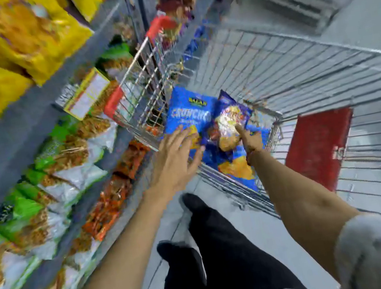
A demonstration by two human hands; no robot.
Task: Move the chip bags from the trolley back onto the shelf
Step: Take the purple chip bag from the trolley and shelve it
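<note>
**Q:** While both arms stretch forward, what fills the view, biggest things first?

**A:** Grey shelving runs down the left side, stacked with yellow bags on top, green-and-white bags below, and orange bags lowest. To its right stands a wire trolley with red corner caps and a red flap.

**Q:** Where are the chip bags?

**A:** Inside the trolley, at its near left corner. A large blue bag leans against the wire wall, and a darker purple-blue bag lies against it, overlapping its right side.

**Q:** Can any writing be read?

**A:** The blue bag shows large letters reading roughly "CRUNCHO"; the small logo above is too blurred. Shelf labels are unreadable.

**Q:** And the hands?

**A:** The left hand reaches in palm down, fingers spread and released, fingertips touching the blue bag's lower edge. The right hand extends over the trolley rim, index finger pointing onto the purple-blue bag, other fingers curled under; it grasps nothing that I can see. Grey sleeves are pushed up.
</note>
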